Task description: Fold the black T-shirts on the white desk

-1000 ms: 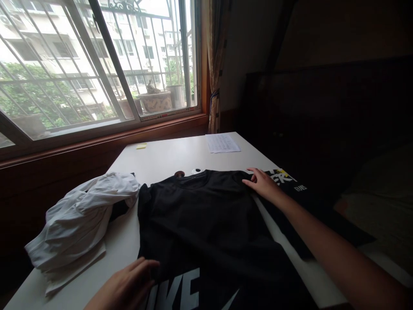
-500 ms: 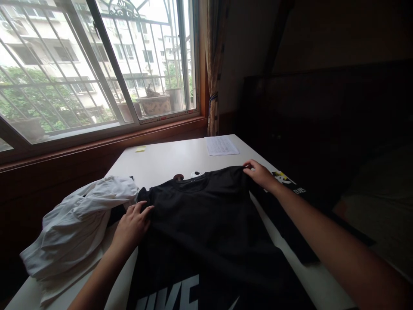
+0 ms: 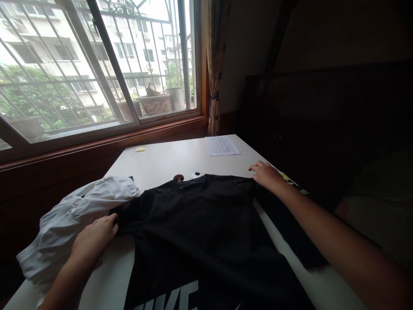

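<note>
A black T-shirt [image 3: 200, 228] lies spread on the white table, its neckline away from me and pale lettering near the bottom of the view. My left hand [image 3: 97, 237] is closed on the end of its left sleeve, which is drawn out sideways. Over the shirt's right shoulder, my right hand [image 3: 266, 175] is open, fingers a little apart and no cloth visibly pinched; its underside is hidden. A crumpled white garment [image 3: 80, 211] lies beside my left hand. Under my right forearm is another dark garment [image 3: 300, 241] with a yellow and white print.
The white table [image 3: 167, 159] runs toward the window [image 3: 97, 64]. Printed paper [image 3: 222, 145] and a yellow sticky note [image 3: 140, 148] lie at its far end. A brown round thing [image 3: 178, 177] and a white round thing [image 3: 196, 175] sit just beyond the collar.
My left hand has moved left and toward me, pulling the sleeve outward. My right hand has let go of the shoulder, which now lies lower, and shifted slightly right.
</note>
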### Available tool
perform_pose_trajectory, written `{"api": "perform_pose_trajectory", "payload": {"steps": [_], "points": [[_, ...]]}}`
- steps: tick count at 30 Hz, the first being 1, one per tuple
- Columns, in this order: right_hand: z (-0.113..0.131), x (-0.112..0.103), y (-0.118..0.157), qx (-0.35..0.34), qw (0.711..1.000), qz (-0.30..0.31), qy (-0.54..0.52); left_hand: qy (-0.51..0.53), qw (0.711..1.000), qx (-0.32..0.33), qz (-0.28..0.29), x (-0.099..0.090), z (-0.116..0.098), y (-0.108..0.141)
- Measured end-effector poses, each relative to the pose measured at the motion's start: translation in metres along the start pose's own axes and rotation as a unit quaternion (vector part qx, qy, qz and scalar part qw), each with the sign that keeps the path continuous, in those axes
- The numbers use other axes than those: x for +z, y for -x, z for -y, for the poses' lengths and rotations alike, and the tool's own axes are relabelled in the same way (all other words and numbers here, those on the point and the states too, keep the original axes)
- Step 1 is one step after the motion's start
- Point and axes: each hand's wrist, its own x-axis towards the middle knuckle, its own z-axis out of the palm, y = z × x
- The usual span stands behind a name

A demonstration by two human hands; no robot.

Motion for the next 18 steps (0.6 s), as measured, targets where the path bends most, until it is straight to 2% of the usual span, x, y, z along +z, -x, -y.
{"api": "perform_pose_trajectory", "payload": {"steps": [3, 7, 10, 12, 15, 18], "points": [[0.034, 0.003, -0.012, -0.039, 0.997, 0.027, -0.053, -0.043, 0.997, 0.026, -0.053, -0.018, -0.031, -0.002], [0.079, 0.017, -0.030, -0.070, 0.991, 0.065, -0.096, -0.049, 0.981, 0.126, -0.143, -0.031, -0.086, -0.029], [0.105, 0.032, -0.043, -0.069, 0.988, 0.087, -0.111, 0.004, 0.977, 0.177, -0.120, -0.023, -0.115, -0.064], [0.118, 0.040, -0.049, -0.061, 0.987, 0.096, -0.117, 0.036, 0.981, 0.171, -0.082, -0.011, -0.125, -0.089], [0.133, 0.050, -0.057, -0.046, 0.986, 0.103, -0.122, 0.051, 0.986, 0.147, -0.051, 0.008, -0.126, -0.121], [0.138, 0.055, -0.062, -0.048, 0.984, 0.108, -0.133, 0.068, 0.988, 0.132, -0.038, 0.019, -0.123, -0.140]]}}
